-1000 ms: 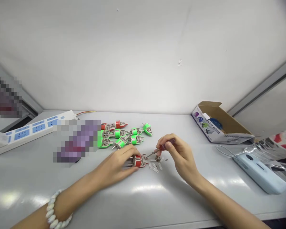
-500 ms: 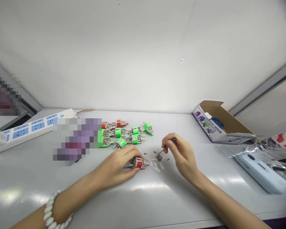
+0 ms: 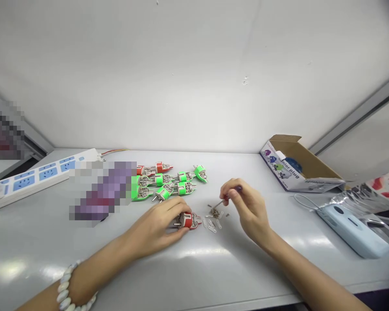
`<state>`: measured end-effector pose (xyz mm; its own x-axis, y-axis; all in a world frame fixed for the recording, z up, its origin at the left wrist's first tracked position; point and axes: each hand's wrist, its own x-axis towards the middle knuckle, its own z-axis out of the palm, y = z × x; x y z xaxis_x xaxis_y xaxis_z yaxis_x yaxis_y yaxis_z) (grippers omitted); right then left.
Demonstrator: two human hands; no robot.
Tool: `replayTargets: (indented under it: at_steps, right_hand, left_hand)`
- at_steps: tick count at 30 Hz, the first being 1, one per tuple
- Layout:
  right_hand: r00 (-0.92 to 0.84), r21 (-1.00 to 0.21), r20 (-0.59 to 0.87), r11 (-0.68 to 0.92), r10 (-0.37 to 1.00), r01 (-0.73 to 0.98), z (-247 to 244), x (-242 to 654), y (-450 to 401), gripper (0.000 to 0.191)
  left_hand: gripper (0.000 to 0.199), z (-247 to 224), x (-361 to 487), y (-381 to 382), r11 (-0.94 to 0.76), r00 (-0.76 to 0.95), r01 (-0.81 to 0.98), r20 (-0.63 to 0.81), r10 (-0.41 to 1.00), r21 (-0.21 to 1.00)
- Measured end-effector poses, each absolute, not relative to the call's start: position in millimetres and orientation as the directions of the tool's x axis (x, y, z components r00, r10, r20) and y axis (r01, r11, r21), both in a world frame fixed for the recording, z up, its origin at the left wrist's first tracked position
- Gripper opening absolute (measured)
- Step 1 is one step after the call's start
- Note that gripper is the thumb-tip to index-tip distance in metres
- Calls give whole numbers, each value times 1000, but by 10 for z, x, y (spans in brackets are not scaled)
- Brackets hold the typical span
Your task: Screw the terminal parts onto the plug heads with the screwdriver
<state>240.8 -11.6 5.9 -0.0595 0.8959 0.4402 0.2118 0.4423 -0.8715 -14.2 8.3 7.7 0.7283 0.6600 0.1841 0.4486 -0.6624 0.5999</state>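
Note:
My left hand (image 3: pixel 164 222) grips a red plug (image 3: pixel 188 220) with its inner metal parts exposed, resting on the grey table (image 3: pixel 194 268). In the fingers of my right hand (image 3: pixel 246 205) is a thin screwdriver (image 3: pixel 219 204), whose tip reaches a small pile of screws (image 3: pixel 215 212). White plastic strips (image 3: pixel 211 226) lie between the two hands, beside the pile. Behind my left hand, several opened green plugs (image 3: pixel 185 188) and red plugs (image 3: pixel 162 167) are laid out in rough rows.
At the left lie a white power strip (image 3: pixel 48 172) and a blurred purple object (image 3: pixel 106 190). An open cardboard box (image 3: pixel 282 170) stands at the back right. Nearer on the right are a light blue device (image 3: pixel 353 231) with a cord and clear plastic packaging (image 3: pixel 372 196).
The view has shifted slightly. My right hand has tilted a little, and more of the screwdriver shows. My left hand keeps its hold on the red plug.

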Motion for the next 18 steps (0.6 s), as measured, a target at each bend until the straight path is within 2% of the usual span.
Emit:
replayTargets:
  at_steps: [10,18]
  right_hand:
    - [38,-885,427,409,903,223,125,2446,-94,29]
    - [45,-906,386,370,921,204,138,2452,-87,30]
  left_hand:
    - [13,82,-143,88,-672,731,448,190,655,590]
    - [12,84,-146,74,-671,732,455,184,656,585]
